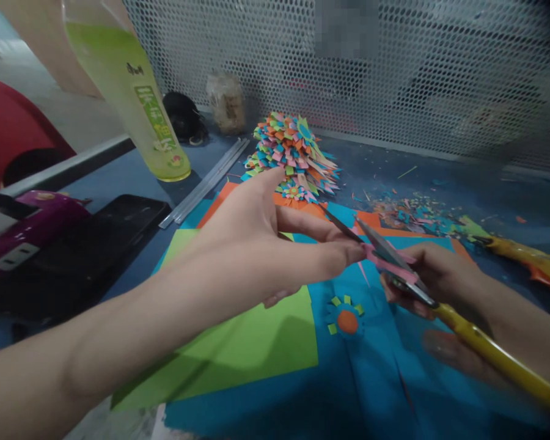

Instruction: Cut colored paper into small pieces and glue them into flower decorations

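My left hand (266, 244) pinches a small piece of pink paper (389, 264) between thumb and fingers. In my right hand (449, 275) is a pair of scissors (490, 345) with a yellow handle. Their blades stand apart at the pink paper, pointing up toward my left fingertips. Some of the paper is hidden behind the blades. Below lies a small paper flower (347, 321) with an orange centre and green tabs on a blue ring. It rests on blue paper (266, 406), beside a green sheet (256, 342) partly under my left arm.
A heap of layered paper flowers (293, 153) stands behind my hands. Paper scraps (417, 214) lie to its right, near a yellow object (527, 253). Leftward are clear strips (206, 180), a drink bottle (128, 91), and a black phone (119, 223). A perforated metal panel (256, 49) borders the back.
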Motion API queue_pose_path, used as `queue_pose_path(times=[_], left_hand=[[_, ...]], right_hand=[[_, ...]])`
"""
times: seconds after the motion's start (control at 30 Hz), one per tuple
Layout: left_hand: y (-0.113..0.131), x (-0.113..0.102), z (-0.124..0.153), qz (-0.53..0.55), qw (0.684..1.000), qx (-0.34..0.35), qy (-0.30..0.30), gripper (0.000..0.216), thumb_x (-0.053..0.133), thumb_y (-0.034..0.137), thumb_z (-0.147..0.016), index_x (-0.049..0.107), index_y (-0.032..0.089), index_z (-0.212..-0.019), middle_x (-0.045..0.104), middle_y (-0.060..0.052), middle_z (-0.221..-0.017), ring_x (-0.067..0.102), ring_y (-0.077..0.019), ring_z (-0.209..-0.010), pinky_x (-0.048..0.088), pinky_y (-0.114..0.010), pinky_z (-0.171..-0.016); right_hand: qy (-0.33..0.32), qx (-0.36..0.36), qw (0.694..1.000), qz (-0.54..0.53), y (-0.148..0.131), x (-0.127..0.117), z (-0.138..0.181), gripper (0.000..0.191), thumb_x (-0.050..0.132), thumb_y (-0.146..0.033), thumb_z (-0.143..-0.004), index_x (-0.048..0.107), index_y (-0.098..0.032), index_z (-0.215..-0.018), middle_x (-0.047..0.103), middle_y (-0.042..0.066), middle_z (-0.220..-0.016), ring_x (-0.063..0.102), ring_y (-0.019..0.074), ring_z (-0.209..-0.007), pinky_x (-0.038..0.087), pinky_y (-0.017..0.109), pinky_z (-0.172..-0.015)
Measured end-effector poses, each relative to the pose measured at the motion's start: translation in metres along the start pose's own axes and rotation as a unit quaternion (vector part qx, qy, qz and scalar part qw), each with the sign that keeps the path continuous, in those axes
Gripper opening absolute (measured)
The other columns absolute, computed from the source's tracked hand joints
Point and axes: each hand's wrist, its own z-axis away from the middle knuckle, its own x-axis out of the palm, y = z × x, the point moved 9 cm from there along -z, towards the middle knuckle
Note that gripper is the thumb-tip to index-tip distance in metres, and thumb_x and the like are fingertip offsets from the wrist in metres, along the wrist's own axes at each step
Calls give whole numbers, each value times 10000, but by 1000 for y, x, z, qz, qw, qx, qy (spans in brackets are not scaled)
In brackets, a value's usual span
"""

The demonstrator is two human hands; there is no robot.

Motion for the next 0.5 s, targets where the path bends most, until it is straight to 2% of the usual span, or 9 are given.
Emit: queue_pose_path(times=[0.13, 0.23, 0.37, 0.5], left_hand=[[-2, 0, 1, 15, 1000, 0, 1, 988, 794, 187, -592, 259, 237, -1420, 703, 24, -720, 390, -29, -269, 245, -165, -240], [-1, 2, 2, 37, 999, 7, -13, 988, 791, 180, -597, 254, 226, -1425, 705, 19, -728, 409, -32, -293, 270, -161, -258], [-1, 0, 2, 55, 998, 13, 13, 950, 793, 202, -609, 279, 232, -1407, 666, 52, -651, 388, -21, -285, 245, -135, -247], [2, -2, 1, 70, 996, 34, 38, 981, 779, 188, -630, 210, 221, -1429, 653, 67, -610, 379, -20, -273, 227, -126, -237]], right_hand=[[3, 1, 1000, -9, -1, 1, -2, 245, 527, -442, -823, 439, -314, -1012, 517, 16, -895, 547, 201, -782, 536, 277, -575], [16, -4, 999, -34, -4, 0, -4, 275, 538, -502, -810, 458, -304, -984, 499, -3, -826, 514, 165, -665, 522, 261, -531], [40, -7, 997, -61, -1, -3, -6, 310, 561, -522, -803, 508, -265, -967, 520, 15, -842, 516, 146, -652, 529, 254, -567], [77, -30, 994, -68, 2, -10, -9, 330, 569, -529, -800, 519, -264, -991, 549, 21, -844, 555, 139, -659, 529, 232, -569]])
